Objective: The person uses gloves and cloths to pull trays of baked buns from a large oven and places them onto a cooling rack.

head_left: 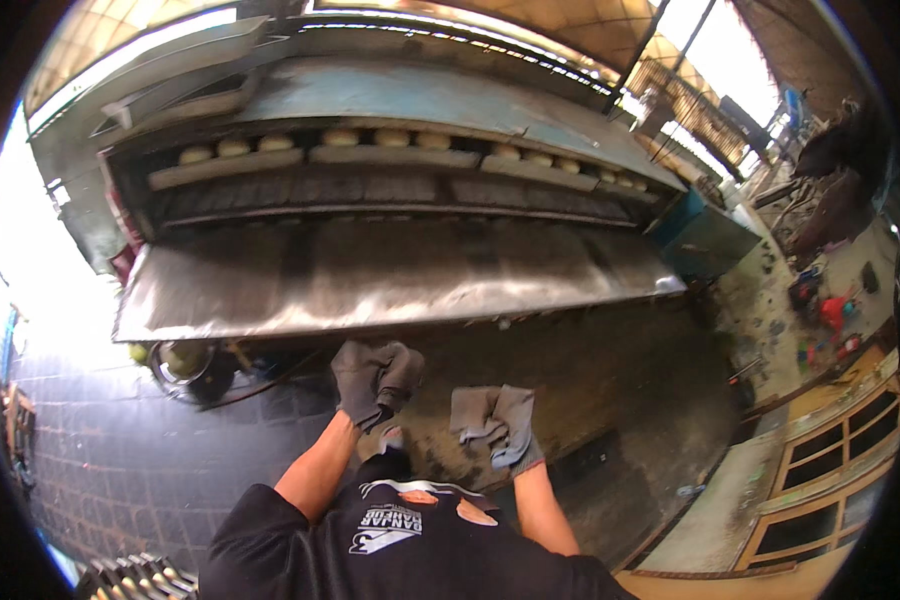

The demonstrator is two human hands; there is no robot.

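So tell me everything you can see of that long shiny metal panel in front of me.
The metal panel is a long, broad, roughly rectangular sheet of bare-looking, brownish-grey metal. Its surface gleams brightly toward the near edge and shows darker bands farther back. It spreads from just below the long opening toward you; the lens bends its edges, so its exact tilt is hard to judge. Your covered left hand and right hand appear below its near edge, neither overlapping it.
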